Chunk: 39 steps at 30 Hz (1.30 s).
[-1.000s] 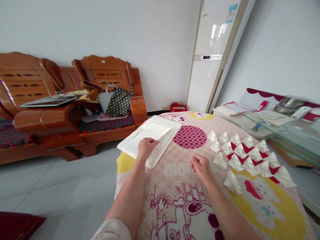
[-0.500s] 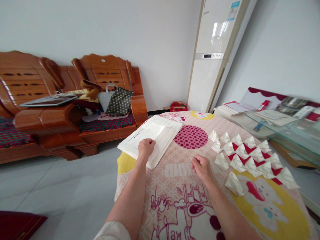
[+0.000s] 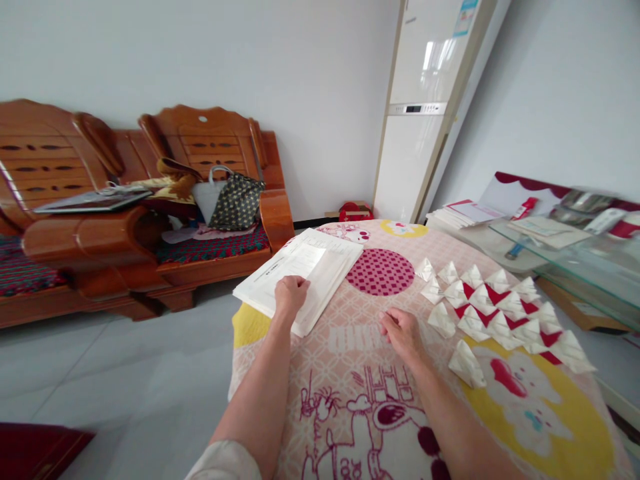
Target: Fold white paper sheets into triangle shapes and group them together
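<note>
My left hand (image 3: pixel 291 295) rests with curled fingers on a stack of printed paper sheets (image 3: pixel 267 273), near a smaller white slip (image 3: pixel 307 262) lying on top. I see nothing held in it. On the patterned cloth to the right of the stack lies my right hand (image 3: pixel 399 328), loosely closed with thumb against fingers and nothing showing in it. Beyond it to the right stand several folded white paper pyramids (image 3: pixel 473 323) in rows. The nearest paper pyramid (image 3: pixel 467 365) stands apart, in front of the rows.
A pink, cartoon-printed cloth (image 3: pixel 345 367) covers the round table. Behind on the right, a glass shelf (image 3: pixel 550 257) holds papers and bowls. A wooden sofa (image 3: pixel 210 253) with bags stands at the left, and a tall white air conditioner (image 3: pixel 413 147) at the back.
The view has shifted very slightly. Both hands keep the same pose and place, and the papers have not moved.
</note>
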### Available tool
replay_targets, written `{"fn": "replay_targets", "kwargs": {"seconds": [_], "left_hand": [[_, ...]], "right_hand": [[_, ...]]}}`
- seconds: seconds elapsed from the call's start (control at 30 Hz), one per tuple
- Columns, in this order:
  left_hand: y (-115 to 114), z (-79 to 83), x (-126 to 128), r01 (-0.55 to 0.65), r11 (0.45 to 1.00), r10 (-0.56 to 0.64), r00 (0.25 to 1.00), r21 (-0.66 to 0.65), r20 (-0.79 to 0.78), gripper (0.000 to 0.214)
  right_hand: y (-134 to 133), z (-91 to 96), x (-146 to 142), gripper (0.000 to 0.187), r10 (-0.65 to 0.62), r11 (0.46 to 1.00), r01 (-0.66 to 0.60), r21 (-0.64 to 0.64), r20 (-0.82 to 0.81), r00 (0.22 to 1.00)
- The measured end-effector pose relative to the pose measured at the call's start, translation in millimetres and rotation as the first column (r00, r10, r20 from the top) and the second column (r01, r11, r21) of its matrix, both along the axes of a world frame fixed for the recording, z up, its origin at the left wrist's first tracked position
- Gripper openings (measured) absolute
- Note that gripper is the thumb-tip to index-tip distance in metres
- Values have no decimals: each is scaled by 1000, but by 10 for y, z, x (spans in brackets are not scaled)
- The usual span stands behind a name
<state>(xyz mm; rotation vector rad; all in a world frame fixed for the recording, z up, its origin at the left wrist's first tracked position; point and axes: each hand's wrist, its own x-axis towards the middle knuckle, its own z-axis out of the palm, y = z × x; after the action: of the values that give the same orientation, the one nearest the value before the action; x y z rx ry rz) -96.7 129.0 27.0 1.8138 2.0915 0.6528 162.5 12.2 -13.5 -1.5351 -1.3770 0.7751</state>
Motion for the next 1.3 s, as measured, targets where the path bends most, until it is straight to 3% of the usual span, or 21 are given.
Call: {"fn": "replay_targets", "kwargs": {"seconds": [0.3,0.47,0.57,0.67,0.77,0.87,1.03,1.17,1.3], "left_hand": [[6,-24,-36,-62,998,59,986,9,154,19],[-74,69,49,-98,979,77,990,177,121,23],[-218,142,242,9,972,-46,987,233,157,28],[-402,144,518,205,953,-252,944,223,211,31],[-565,61,790,412,897,-441,863,160,248,34],[-679,-48,984,539,834,-550,790,120,271,36],[-791,-144,1120,669,742,-635,685,36,356,40],[-838,-150,1146,706,708,-650,645,13,401,41],[-812,-125,1119,716,696,-668,616,58,417,37]], "right_hand": [[10,-32,3,38,-4,1000,4,9,7,1000],[13,-28,3,37,-7,1000,7,-3,7,1000],[22,-39,11,36,-6,1000,6,-3,22,1000],[27,-40,14,36,-14,1000,14,3,37,999],[20,-19,4,38,-38,999,38,-16,-8,999],[6,19,-8,45,-73,997,69,-38,-87,994],[0,62,6,47,-147,984,135,-113,-96,984],[7,57,40,35,-148,974,127,-187,-105,983],[18,38,83,20,-159,983,147,-115,-102,982]]}}
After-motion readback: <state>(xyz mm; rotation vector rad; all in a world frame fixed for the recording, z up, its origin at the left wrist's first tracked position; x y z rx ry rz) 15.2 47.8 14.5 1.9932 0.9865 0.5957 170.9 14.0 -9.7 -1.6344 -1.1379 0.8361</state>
